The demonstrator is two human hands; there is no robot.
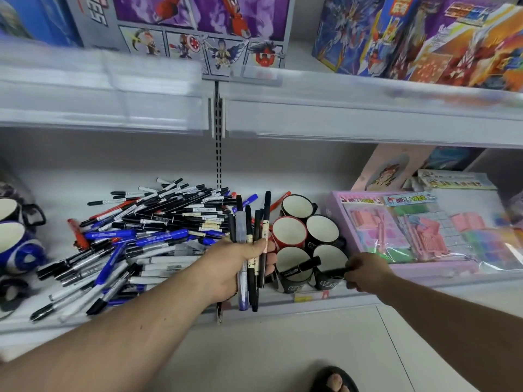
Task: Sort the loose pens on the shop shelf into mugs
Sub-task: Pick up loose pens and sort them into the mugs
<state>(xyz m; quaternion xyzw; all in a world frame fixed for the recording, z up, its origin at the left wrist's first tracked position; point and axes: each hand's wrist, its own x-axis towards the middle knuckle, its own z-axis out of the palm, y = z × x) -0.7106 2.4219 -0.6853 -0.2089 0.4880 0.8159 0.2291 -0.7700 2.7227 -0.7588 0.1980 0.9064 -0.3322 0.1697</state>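
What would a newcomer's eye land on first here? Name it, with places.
The sprawling pile of loose pens across the left of the shelf. Next, the left hand gripping an upright bundle of pens at the centre. Right of it, five mugs cluster, where the right hand lowers a black marker into the front-right one.

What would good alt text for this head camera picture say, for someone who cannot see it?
A person's left hand grips a bundle of pens upright while the right hand pinches a black marker over a cluster of five mugs on a shop shelf. A black pen already leans in one front mug; a big pile of loose pens lies to the left.
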